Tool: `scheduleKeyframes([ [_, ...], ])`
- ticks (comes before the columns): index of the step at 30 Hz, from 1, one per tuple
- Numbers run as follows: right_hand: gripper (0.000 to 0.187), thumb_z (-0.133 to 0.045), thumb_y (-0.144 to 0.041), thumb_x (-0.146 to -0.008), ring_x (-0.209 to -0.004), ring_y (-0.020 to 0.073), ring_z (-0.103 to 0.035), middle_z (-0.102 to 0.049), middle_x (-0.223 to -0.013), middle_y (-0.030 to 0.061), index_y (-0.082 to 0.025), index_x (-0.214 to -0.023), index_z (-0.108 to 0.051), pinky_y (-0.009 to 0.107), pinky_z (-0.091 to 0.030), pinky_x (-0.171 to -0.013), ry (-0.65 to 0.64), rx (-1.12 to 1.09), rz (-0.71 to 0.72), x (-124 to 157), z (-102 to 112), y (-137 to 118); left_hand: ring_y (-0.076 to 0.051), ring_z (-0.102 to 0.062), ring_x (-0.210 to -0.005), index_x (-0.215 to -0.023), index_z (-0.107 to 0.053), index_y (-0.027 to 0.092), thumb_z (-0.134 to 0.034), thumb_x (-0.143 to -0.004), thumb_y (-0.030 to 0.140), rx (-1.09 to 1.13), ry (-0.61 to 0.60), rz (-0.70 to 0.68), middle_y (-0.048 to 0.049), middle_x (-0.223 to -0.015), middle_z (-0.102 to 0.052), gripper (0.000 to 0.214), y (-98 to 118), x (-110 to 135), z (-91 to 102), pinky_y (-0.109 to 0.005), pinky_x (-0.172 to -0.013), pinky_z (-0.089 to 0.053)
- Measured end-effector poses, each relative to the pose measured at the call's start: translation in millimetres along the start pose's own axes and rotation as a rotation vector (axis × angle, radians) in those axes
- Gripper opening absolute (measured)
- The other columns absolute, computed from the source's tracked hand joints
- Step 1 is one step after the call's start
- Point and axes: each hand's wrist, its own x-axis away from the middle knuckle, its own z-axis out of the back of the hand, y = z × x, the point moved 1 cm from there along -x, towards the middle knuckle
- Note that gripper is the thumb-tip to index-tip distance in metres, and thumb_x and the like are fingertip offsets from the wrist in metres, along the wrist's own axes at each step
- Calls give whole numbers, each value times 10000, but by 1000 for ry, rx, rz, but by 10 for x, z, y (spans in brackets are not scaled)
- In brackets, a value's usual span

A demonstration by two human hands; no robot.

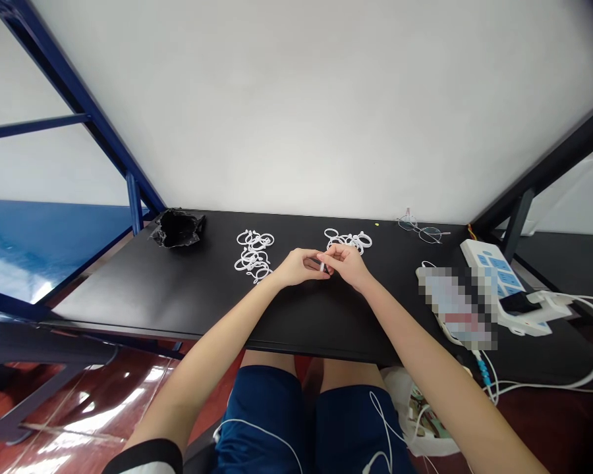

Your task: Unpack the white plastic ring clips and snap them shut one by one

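Note:
My left hand (300, 266) and my right hand (346, 264) meet above the middle of the black table (321, 322). Between their closed fingertips shows a small white plastic piece (322, 266), mostly hidden by the fingers; its full shape cannot be made out. Left of my hands lies a loose pile of white plastic rings (253, 258), several with small knobs or loops on them. A second cluster of similar white rings (363, 239) lies just behind my right hand, partly covered by it.
A crumpled black plastic bag (178, 228) stands open at the far left. Eyeglasses (422, 228) lie at the back right. A phone (454, 309), a white power strip (504, 276) and white cables (563, 385) take up the right side. Blue metal frame bars (99, 125) rise at left.

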Motion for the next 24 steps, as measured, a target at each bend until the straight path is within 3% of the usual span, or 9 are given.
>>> scheduleKeyframes([
  [10, 321, -766, -459, -679, -541, 120, -583, -624, -605, 0, -173, -745, -634, 251, -521, -519, 72, -37, -21, -18, -24, -8, -169, -667, -826, -1089, -632, 128, -790, -679, 304, -48, 85, 11, -96, -985, -686, 473, -11, -23, 17, -293, -747, -550],
  [14, 327, -727, -465, -700, -615, 139, -614, -699, -776, 57, -170, -823, -658, 217, -478, -448, 306, -6, 5, -88, 198, 68, -196, -645, -973, -1140, -600, 176, -796, -668, 295, -105, 245, 32, -118, -1240, -601, 524, 41, -18, 60, -288, -759, -550],
  [18, 343, -749, -425, -645, -692, 194, -661, -715, -832, 100, -152, -829, -652, 227, -488, -419, 678, 87, 49, -162, 539, 189, -182, -654, -914, -1056, -629, 185, -701, -764, 312, -192, 404, 124, -87, -1107, -659, 327, 56, -11, 177, -267, -708, -527],
  [21, 340, -749, -394, -637, -709, 217, -689, -718, -829, 105, -150, -852, -651, 283, -569, -483, 711, 18, -3, -194, 679, 264, -168, -654, -826, -1064, -629, 186, -650, -799, 307, -190, 441, 135, -61, -926, -690, 293, 22, -18, 245, -255, -658, -506],
  [24, 314, -763, -334, -627, -707, 210, -698, -711, -800, 94, -143, -854, -658, 317, -617, -571, 671, -29, -32, -198, 693, 305, -158, -647, -804, -1055, -626, 180, -612, -808, 268, -177, 448, 116, -64, -950, -687, 262, -7, -29, 260, -238, -616, -490],
])
